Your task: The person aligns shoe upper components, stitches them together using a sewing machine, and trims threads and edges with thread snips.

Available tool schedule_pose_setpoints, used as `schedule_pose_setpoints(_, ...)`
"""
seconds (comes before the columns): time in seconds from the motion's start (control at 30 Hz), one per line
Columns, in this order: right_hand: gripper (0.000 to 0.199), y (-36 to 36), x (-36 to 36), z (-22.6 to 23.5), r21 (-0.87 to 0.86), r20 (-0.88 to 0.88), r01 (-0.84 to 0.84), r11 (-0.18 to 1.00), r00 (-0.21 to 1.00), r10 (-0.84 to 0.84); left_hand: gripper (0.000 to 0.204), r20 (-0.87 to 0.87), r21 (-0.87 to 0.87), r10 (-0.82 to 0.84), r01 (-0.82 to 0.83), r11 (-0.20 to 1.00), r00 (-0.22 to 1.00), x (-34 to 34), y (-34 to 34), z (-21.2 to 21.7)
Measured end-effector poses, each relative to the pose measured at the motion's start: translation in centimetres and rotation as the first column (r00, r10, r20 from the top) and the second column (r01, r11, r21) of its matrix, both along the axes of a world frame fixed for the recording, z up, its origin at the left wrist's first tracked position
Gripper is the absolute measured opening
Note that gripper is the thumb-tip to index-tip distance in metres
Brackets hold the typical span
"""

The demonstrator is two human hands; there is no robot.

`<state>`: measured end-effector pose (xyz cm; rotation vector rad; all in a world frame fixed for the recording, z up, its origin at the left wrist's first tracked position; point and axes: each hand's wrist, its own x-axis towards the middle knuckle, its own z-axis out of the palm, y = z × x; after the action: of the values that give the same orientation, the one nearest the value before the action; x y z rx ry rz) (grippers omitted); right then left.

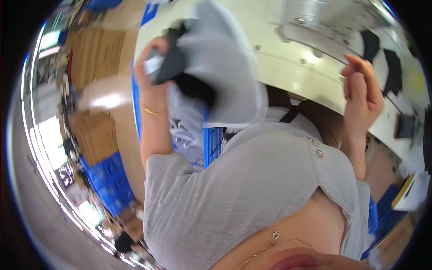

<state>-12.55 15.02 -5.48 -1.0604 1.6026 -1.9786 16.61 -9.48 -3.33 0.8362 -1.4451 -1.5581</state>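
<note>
On the left, my left hand [153, 60] is closed round a bunched dark grey and black cloth piece [173, 58]. A large light grey fabric piece [225, 67] hangs from the same bundle, smeared by motion, over the table's left part and front edge. My right hand [363, 96] is raised apart from the fabric, above the table's right front edge. Its fingers are curled in toward the thumb, and nothing shows in them. Black cloth strips [392, 72] lie beyond it on the right.
A white sewing machine [310, 27] stands on the pale table [281, 58] at the far right. Close to my left forearm, a blue crate [212, 146] holds grey fabric [188, 130]. Cardboard boxes [96, 56] and stacked blue crates [108, 182] stand on the floor at left.
</note>
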Motion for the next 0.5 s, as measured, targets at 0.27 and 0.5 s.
schedule_pose_setpoints(0.27, 0.024, -3.6, 1.5, -2.6, 0.204, 0.078, -0.223, 0.953, 0.974, 0.212, 0.026, 0.997, 0.075, -0.08, 0.199, 0.977, 0.016, 31.9, 4.6, -16.0)
schedule_pose_setpoints(0.5, 0.019, -4.0, 3.3, -0.8, 0.293, 0.014, -0.228, 0.929, 0.972, 0.234, 0.032, 0.887, 0.056, 0.21, -0.548, 0.835, 0.41, 27.2, 6.6, -37.5)
